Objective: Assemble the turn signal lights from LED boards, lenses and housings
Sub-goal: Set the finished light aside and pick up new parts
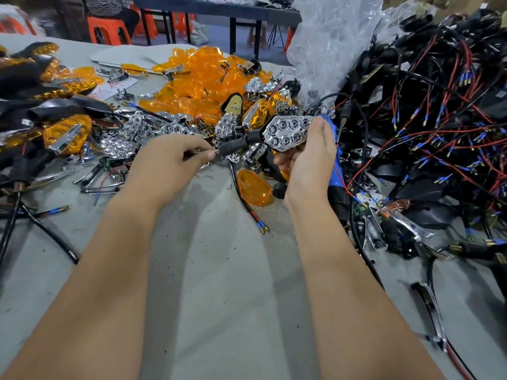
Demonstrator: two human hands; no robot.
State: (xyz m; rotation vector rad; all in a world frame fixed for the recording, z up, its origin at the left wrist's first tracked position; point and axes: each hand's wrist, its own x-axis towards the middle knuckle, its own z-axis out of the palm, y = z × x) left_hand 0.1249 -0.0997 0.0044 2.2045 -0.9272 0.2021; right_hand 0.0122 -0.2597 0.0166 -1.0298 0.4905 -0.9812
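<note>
My right hand (307, 157) grips a turn signal housing with a chrome honeycomb reflector (288, 131) facing up; its black stem (236, 145) points left. My left hand (167, 160) pinches the threaded end of that stem between thumb and fingers. A loose amber lens (253, 189) lies on the table just below the housing. A pile of amber lenses (203, 80) and chrome reflectors (131, 135) sits behind my hands. A blue-handled tool (336, 160) lies right behind my right hand.
A tangle of black housings with red and black wires (428, 119) fills the right side. Finished amber lights (65, 135) lie at the left. Clear plastic bags (329, 42) stand at the back. Orange stools (109, 30) and a dark table are beyond the grey worktable (219, 270).
</note>
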